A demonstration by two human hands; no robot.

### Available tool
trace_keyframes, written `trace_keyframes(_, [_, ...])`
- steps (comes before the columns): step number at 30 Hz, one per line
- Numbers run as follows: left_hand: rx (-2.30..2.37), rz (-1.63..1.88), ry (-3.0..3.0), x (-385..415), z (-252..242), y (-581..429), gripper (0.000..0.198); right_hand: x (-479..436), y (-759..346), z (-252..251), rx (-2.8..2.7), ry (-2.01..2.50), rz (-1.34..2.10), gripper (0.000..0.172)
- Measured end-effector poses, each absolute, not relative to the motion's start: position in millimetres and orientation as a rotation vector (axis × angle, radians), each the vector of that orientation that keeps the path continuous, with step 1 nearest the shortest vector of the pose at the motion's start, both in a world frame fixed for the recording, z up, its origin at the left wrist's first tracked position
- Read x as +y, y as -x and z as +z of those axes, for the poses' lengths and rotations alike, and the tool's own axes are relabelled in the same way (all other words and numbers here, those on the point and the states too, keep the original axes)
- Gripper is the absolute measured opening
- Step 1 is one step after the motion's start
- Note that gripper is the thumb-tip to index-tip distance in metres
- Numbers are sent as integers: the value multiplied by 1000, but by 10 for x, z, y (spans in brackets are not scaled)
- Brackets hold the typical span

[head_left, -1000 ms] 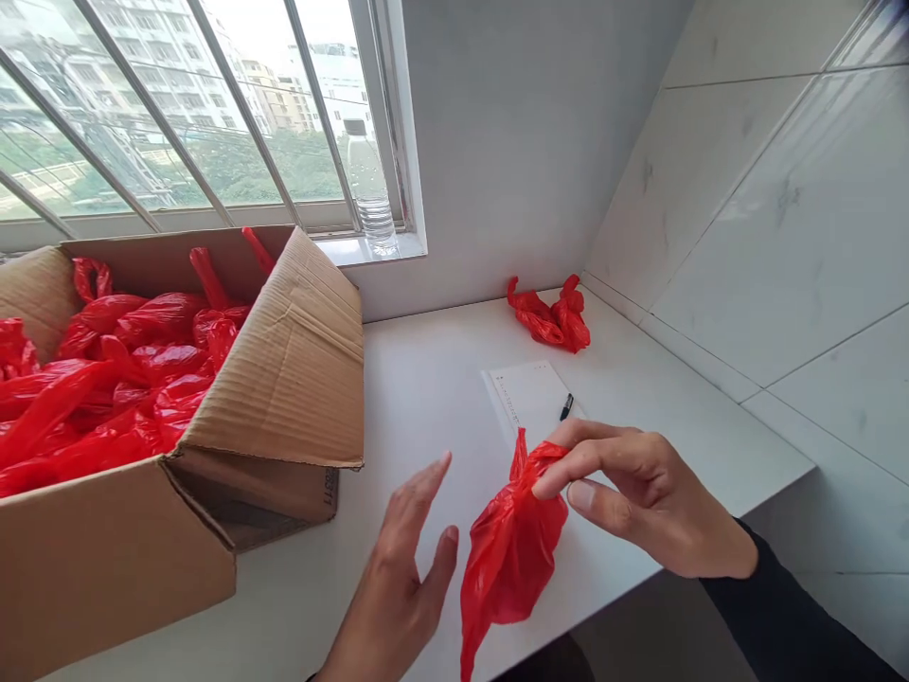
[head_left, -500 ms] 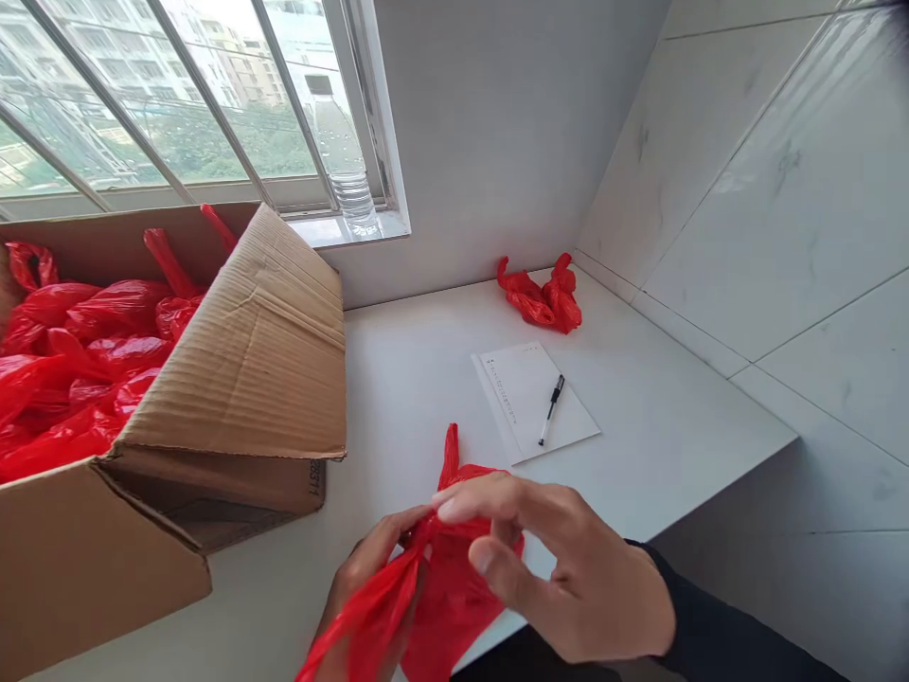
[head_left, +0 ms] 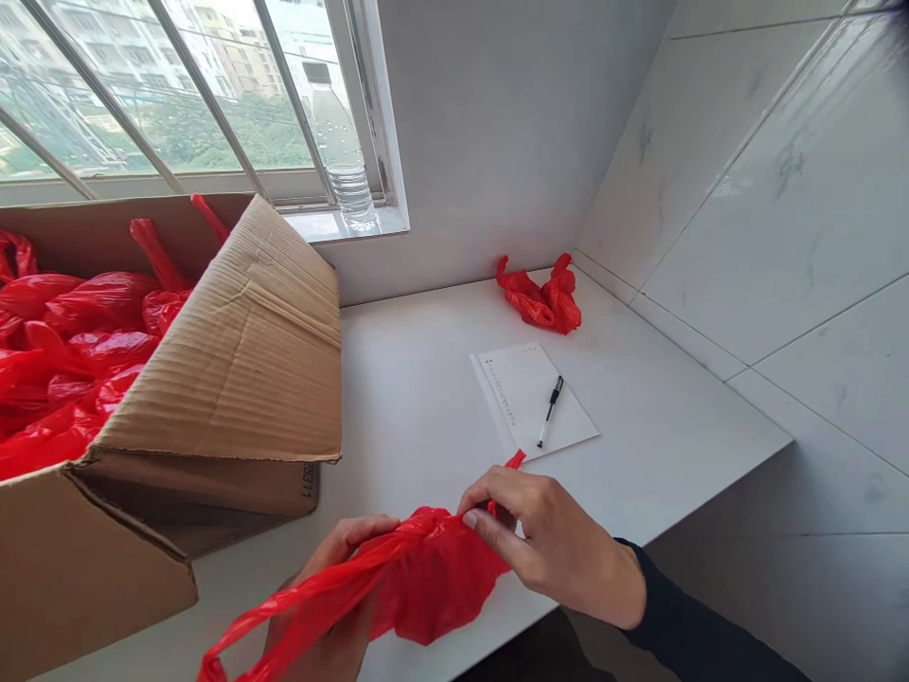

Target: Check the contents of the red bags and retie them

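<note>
Both my hands hold one red plastic bag (head_left: pixel 418 587) over the near edge of the white counter (head_left: pixel 426 379). My right hand (head_left: pixel 546 545) pinches the bag's upper right end, fingers closed on the plastic. My left hand (head_left: pixel 333 606) grips it from below, mostly hidden by the bag, with fingertips curled over the top. A long handle loop of the bag trails down to the lower left.
A large open cardboard box (head_left: pixel 234 379) full of red bags (head_left: pixel 63 350) stands at the left. A sheet of paper (head_left: pixel 529 398) with a black pen (head_left: pixel 550 409) lies mid-counter. Another crumpled red bag (head_left: pixel 543 298) sits in the back corner. A plastic bottle (head_left: pixel 341 161) stands on the windowsill.
My left hand went from open beside the bag to gripping it from below. The bag has been stretched out sideways, its handle now trailing left. The view tilted slightly down and right.
</note>
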State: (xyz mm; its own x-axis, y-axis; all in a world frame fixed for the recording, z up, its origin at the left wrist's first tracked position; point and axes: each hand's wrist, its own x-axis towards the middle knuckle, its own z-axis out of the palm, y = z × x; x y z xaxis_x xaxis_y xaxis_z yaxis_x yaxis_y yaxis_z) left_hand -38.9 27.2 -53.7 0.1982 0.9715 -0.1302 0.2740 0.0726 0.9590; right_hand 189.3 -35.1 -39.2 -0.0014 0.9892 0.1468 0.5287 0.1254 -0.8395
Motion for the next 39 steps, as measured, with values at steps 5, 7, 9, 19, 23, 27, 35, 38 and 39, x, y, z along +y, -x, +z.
trace_keyframes(5, [1348, 911, -1517, 383, -532, 479, 36, -387, -1995, -378, -1426, 1626, 864, 11])
trace_keyframes(7, [1231, 925, -1460, 374, -547, 419, 40, -377, -1966, -391, -1419, 1611, 892, 8])
trace_keyframes(9, [1165, 916, -1451, 329, -545, 327, 40, -355, -1921, -407, -1469, 1573, 886, 13])
trace_keyframes(19, [1510, 764, -1550, 423, -570, 537, 45, -408, -2082, -452, -1282, 1706, 884, 7])
trace_keyframes(23, [1303, 831, -1664, 339, -580, 362, 42, -409, -1990, -476, -1319, 1657, 928, 12])
trace_keyframes(27, [1228, 846, -1759, 318, -533, 262, 24, -384, -1936, -466, -1373, 1607, 937, 20])
trace_keyframes(35, [1454, 828, -1557, 457, -584, 494, 44, -467, -2089, -588, -1067, 1664, 939, 29])
trace_keyframes(38, [1367, 814, -1638, 383, -613, 363, 49, -469, -2050, -601, -1079, 1620, 993, 19])
trace_keyframes(39, [1349, 785, -1698, 368, -623, 319, 49, -465, -2041, -596, -1093, 1612, 996, 21])
